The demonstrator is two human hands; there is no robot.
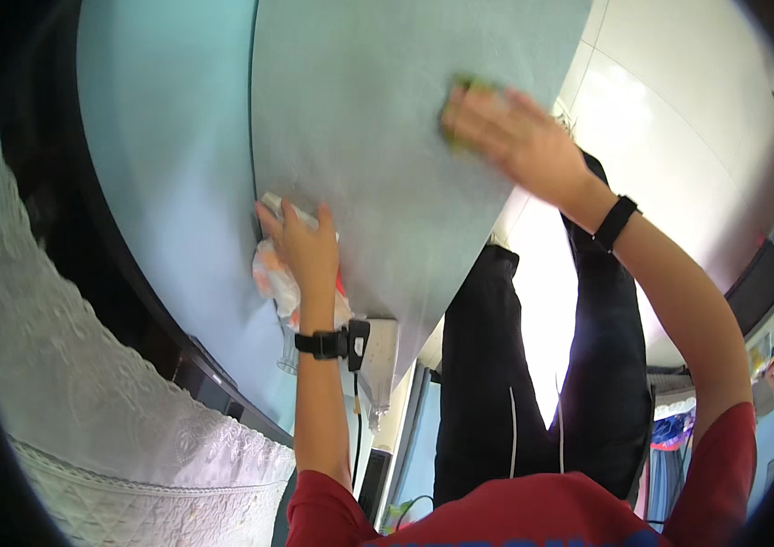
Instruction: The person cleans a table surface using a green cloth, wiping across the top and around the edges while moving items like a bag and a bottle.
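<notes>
My right hand (517,137), blurred, lies flat over a green and yellow pad (458,130), perhaps a sponge or folded cloth, against the grey-green tabletop (373,109). Only the pad's edges show past my fingers. At the table's left edge, my left hand (305,239) has its fingers around a white plastic packet (272,199). Beneath that palm sits a crumpled plastic bag (277,277) with orange and red patches, partly hidden. A clear glass (287,352) stands beside my left wrist, mostly covered by it.
Left of the table is a light blue surface (168,171) with a black rim, then a white lace cloth (120,410). A box-like pale object (381,342) lies near the table's near corner, where clear plastic sheeting (378,403) hangs. Tiled floor (653,130) extends to the right.
</notes>
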